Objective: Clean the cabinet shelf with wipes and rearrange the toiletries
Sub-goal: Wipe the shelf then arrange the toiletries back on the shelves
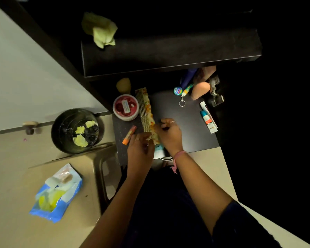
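Mostly matt dark surfaces, glossy plastics on top.

Lower shelf (177,111): matt black, faint speckle near the front edge. Upper shelf (168,56): same dull black board. Comb (143,113): hard plastic, fine teeth, beside a floral printed pouch (151,120). Jar lid (126,106): glossy red-and-white plastic. Wipes pack (56,193): shiny crinkled film. Crumpled wipe (100,30): soft, matt, yellow-green. Bin (75,130): glossy black liner. Key ring (182,103): bright metal.

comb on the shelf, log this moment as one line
both hands at comb | left hand near end | right hand beside | wipe on upper shelf
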